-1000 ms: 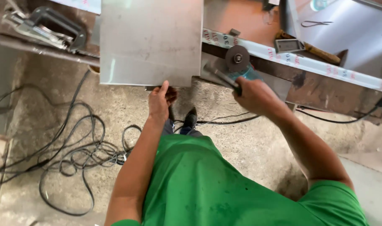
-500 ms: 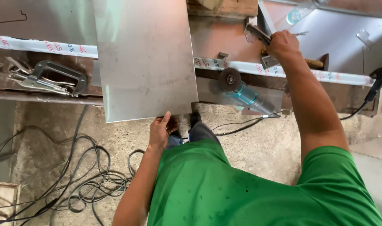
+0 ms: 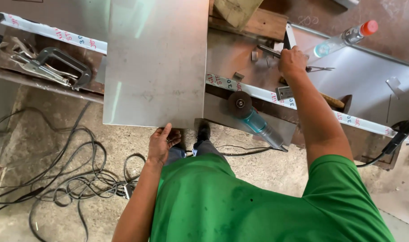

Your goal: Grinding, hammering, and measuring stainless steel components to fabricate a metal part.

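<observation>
Left hand: gripping the near edge of the steel sheet, fingers curling under; keeping it level is preventing sliding.
Angle grinder: lying untouched on the table, just beside the sheet.
Right hand: closing around a slim metal tool farther back; a firm grip is advisable.

Left hand gripping steel sheet edge, right hand grasping pliers
</observation>
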